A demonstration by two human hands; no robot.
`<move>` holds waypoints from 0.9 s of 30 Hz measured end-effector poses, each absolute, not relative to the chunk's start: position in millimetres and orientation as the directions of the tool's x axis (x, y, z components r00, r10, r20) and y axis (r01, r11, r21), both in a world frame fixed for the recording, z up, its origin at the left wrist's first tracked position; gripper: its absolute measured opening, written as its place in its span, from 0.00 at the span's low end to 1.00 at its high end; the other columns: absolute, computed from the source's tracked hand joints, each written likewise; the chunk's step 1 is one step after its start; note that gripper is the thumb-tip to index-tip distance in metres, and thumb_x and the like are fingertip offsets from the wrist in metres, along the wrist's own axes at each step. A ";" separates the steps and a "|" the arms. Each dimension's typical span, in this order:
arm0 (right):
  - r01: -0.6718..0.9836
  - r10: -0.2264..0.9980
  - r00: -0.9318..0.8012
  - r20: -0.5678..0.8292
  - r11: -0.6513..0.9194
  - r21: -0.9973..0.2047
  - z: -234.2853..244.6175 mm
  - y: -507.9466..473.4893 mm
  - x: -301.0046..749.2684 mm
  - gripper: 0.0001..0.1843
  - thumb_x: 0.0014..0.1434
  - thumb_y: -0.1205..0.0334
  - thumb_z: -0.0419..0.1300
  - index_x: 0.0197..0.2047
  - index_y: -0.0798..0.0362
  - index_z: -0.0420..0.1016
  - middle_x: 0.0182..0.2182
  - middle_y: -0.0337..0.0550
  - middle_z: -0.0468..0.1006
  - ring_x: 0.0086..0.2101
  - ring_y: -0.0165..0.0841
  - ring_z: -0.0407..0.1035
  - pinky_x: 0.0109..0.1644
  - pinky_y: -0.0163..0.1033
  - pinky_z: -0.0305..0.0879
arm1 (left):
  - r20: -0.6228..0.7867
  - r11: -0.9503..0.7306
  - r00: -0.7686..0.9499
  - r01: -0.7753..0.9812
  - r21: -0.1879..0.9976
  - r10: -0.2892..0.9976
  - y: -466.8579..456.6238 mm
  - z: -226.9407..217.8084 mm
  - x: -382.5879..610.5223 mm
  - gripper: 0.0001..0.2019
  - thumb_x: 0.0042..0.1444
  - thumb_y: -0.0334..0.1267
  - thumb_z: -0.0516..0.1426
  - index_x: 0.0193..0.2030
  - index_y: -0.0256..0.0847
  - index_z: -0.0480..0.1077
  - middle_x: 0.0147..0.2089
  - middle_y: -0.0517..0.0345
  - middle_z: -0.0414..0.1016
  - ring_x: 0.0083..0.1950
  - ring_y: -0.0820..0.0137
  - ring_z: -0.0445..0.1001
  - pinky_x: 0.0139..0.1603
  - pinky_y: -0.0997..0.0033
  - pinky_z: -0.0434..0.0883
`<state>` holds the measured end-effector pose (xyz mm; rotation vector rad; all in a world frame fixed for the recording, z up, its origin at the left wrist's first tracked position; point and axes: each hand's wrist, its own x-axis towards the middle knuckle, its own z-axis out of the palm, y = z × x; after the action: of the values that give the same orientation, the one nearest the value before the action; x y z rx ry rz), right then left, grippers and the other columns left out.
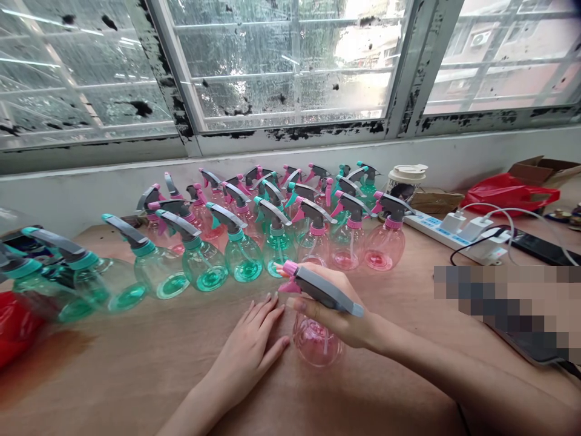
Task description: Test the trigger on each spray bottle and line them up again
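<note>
My right hand point(336, 303) is wrapped round the neck of a pink spray bottle point(319, 348), just under its grey and pink trigger head. The bottle's clear body stands at the table's middle, and the hand hides its upper part. My left hand point(257, 339) lies flat on the table to the left of that bottle, fingers stretched out, with nothing in it. Beyond both hands runs a front row of green spray bottles point(209, 269) and pink spray bottles point(384, 245), all with trigger heads. Several more stand behind them.
A white power strip point(442, 233) with plugs and cables lies at the right, near a lidded paper cup point(405, 181). Red plastic bags sit at the back right point(508, 197) and left edge point(16, 327). Windows point(281, 66) rise behind the table point(149, 369). A patch at right is blurred out.
</note>
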<state>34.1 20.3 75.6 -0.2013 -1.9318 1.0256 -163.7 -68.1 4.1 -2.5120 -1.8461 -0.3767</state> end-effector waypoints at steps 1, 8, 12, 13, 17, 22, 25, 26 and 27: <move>-0.256 0.505 -0.564 0.653 0.646 -0.720 75.5 20.2 34.1 0.13 0.62 0.55 0.59 0.48 0.52 0.73 0.31 0.40 0.73 0.29 0.31 0.68 0.35 0.38 0.70 | 0.195 -0.308 0.279 0.941 0.141 0.940 -68.1 3.9 -163.7 0.21 0.67 0.47 0.51 0.63 0.40 0.62 0.67 0.45 0.63 0.67 0.53 0.61 0.66 0.42 0.59; -0.242 0.521 -0.592 0.615 0.613 -0.752 72.8 20.2 34.8 0.08 0.61 0.60 0.60 0.43 0.52 0.73 0.32 0.41 0.74 0.29 0.31 0.69 0.38 0.39 0.72 | 0.191 -0.306 0.279 0.943 0.133 0.941 -68.7 2.2 -164.2 0.20 0.67 0.48 0.51 0.61 0.40 0.64 0.67 0.45 0.63 0.68 0.53 0.61 0.67 0.41 0.57; -0.272 0.513 -0.597 0.617 0.594 -0.757 71.5 20.2 34.9 0.07 0.61 0.62 0.59 0.44 0.52 0.73 0.37 0.45 0.76 0.35 0.34 0.72 0.43 0.42 0.72 | 0.196 -0.307 0.277 0.941 0.143 0.941 -69.0 3.3 -163.6 0.20 0.67 0.48 0.51 0.61 0.41 0.64 0.67 0.46 0.63 0.68 0.54 0.61 0.67 0.43 0.58; -0.275 0.512 -0.601 0.614 0.588 -0.760 72.0 20.3 35.1 0.09 0.61 0.63 0.59 0.45 0.52 0.73 0.39 0.46 0.77 0.37 0.35 0.73 0.43 0.41 0.72 | 0.194 -0.309 0.278 0.940 0.147 0.941 -69.1 3.6 -163.4 0.20 0.67 0.47 0.51 0.61 0.41 0.64 0.67 0.46 0.63 0.68 0.54 0.61 0.67 0.43 0.58; -0.230 0.519 -0.617 0.591 0.600 -0.766 76.6 21.1 35.8 0.08 0.61 0.62 0.60 0.44 0.53 0.74 0.37 0.44 0.77 0.35 0.33 0.72 0.40 0.39 0.70 | 0.200 -0.302 0.270 0.941 0.153 0.942 -69.3 4.1 -163.1 0.21 0.67 0.48 0.52 0.61 0.40 0.64 0.66 0.45 0.64 0.67 0.53 0.62 0.66 0.43 0.60; -0.197 0.516 -0.596 0.616 0.649 -0.734 80.1 20.9 35.5 0.06 0.61 0.61 0.59 0.35 0.53 0.71 0.29 0.39 0.71 0.29 0.30 0.67 0.34 0.36 0.65 | 0.211 -0.303 0.268 0.941 0.151 0.940 -69.3 2.3 -163.8 0.21 0.67 0.48 0.52 0.61 0.41 0.64 0.65 0.46 0.66 0.67 0.53 0.62 0.66 0.44 0.60; -0.193 0.514 -0.591 0.621 0.657 -0.728 81.2 19.7 35.2 0.09 0.62 0.59 0.58 0.32 0.52 0.67 0.26 0.36 0.67 0.26 0.28 0.63 0.30 0.34 0.61 | 0.197 -0.299 0.269 0.943 0.147 0.943 -69.4 1.1 -164.2 0.21 0.67 0.49 0.51 0.62 0.40 0.64 0.66 0.45 0.65 0.67 0.53 0.62 0.66 0.43 0.58; -0.194 0.516 -0.592 0.619 0.654 -0.731 81.5 19.3 35.3 0.10 0.62 0.58 0.58 0.31 0.52 0.67 0.25 0.36 0.67 0.26 0.28 0.62 0.30 0.34 0.61 | 0.197 -0.298 0.268 0.943 0.148 0.943 -69.4 1.0 -164.2 0.22 0.67 0.49 0.51 0.62 0.40 0.63 0.66 0.45 0.64 0.67 0.53 0.61 0.67 0.43 0.58; -0.198 0.519 -0.597 0.612 0.644 -0.739 81.7 19.0 35.5 0.11 0.62 0.56 0.58 0.31 0.52 0.67 0.25 0.36 0.67 0.25 0.28 0.62 0.30 0.34 0.61 | 0.196 -0.297 0.266 0.943 0.151 0.944 -69.4 1.2 -164.0 0.22 0.67 0.49 0.51 0.63 0.41 0.63 0.67 0.45 0.63 0.68 0.53 0.61 0.67 0.44 0.58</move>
<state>35.5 19.0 81.7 -0.2514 -1.9752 1.0190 -164.0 -69.4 1.2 -2.5028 -1.8645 -0.3930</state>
